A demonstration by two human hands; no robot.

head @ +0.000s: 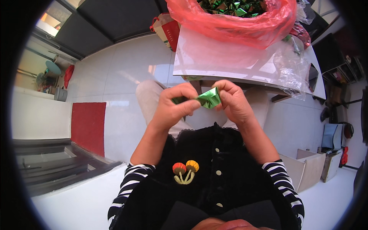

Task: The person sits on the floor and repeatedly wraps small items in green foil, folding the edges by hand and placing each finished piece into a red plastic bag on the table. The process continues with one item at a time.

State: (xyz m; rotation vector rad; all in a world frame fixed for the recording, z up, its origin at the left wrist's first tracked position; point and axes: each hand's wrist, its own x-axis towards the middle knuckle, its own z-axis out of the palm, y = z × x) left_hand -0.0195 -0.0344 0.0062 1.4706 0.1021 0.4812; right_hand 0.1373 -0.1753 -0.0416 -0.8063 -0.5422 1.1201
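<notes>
A folded piece of shiny green foil (210,98) is stretched between my two hands, above my lap. My left hand (176,105) pinches its left end between thumb and fingers, and some green shows behind those fingers. At the other end, my right hand (232,99) grips the foil's right edge with thumb and forefinger. Beyond my hands, many similar green foil pieces (241,12) fill a red translucent plastic bag (230,31), whose mouth is open.
The bag stands on a glossy white table (201,61). Clear plastic wrap (291,70) and a mobile phone (313,77) lie on its right side. A red and cream paper bag (168,31) stands at the table's left. A cardboard box (309,165) sits on the floor at right, a red mat (88,126) at left.
</notes>
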